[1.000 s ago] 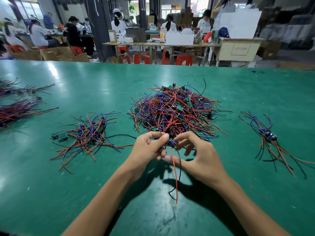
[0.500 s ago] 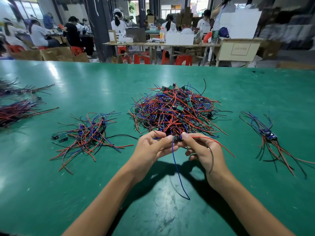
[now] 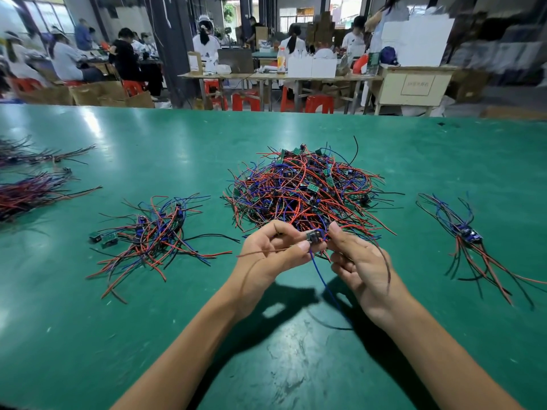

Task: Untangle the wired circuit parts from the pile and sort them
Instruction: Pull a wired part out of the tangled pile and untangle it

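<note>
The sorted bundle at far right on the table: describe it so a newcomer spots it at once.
On the green table, start at the big central tangle of red, blue and black wires and look right, across bare mat. The small bundle there lies alone near the right edge; unlike the loose left cluster, its wires fan from one blue-parts knot.

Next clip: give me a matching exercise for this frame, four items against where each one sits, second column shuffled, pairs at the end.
Items:
1. big tangled pile
2. small circuit part
3. loose bundle with green boards
4. narrow bundle with blue parts

Places:
A. on the green table, left of the hands
B. pinched between left hand and right hand
C. table centre, just beyond the hands
D. on the table, far right

Pairs: 1-C, 2-B, 3-A, 4-D
</note>
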### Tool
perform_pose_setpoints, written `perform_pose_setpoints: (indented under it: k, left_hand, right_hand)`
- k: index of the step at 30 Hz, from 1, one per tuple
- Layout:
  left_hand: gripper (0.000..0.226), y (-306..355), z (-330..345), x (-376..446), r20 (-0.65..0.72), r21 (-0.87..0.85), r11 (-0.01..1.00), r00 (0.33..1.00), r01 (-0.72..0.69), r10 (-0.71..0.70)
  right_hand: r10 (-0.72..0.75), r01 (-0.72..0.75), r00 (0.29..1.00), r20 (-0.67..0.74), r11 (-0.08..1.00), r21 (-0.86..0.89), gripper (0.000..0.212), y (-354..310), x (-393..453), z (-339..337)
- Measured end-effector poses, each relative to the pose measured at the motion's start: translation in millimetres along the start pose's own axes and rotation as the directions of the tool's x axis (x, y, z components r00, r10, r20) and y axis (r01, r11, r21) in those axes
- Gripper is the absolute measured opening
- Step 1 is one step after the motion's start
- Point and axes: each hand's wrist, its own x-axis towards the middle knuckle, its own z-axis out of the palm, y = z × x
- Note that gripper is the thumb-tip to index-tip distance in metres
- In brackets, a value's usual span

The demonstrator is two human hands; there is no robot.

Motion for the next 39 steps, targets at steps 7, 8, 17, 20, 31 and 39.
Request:
perform_pose_setpoints:
  k: [7,8,17,20,31,39]
  left_hand:
    - [0.037,-1.6,-3.5,0.1,0.110,0.371,0.922,0.991,-0.106,0.070]
    - [0.030,-3.1,-2.7,0.7,0.072,0.387,0.917,0.994,-0.101,0.079]
    - [0.018,-5.7,5.6,-2.9,-0.004,0.342,0.939,1.000,0.018,-0.018]
    - [0.017,-4.6,3.7,-3.1,-0.039,0.306,0.951,0.998,0.054,-0.044]
    - [0.005,-6.6,6.7,-4.7,-0.063,0.121,0.984,0.990,0.131,-0.124]
    - [0.013,-6.8,5.3,-2.9,-0.052,0.145,0.980,0.990,0.137,-0.131]
  right_hand:
    - [-0.054,0.054,0.999,-0.007,0.998,-0.021,0.026,-4.7,0.9,-4.8]
    - [-0.080,0.080,0.997,0.003,0.996,-0.046,0.026,-5.8,0.4,-5.4]
    - [-0.226,0.251,0.968,0.113,0.908,-0.334,0.023,-3.1,-1.4,-5.5]
    - [-0.221,0.244,0.969,0.113,0.930,-0.276,0.024,-0.4,-2.1,-4.2]
    - [-0.210,0.226,0.973,0.094,0.946,-0.232,0.022,6.5,-2.1,-3.1]
    - [-0.118,0.119,0.993,0.019,0.966,-0.230,0.031,7.5,2.7,-6.0]
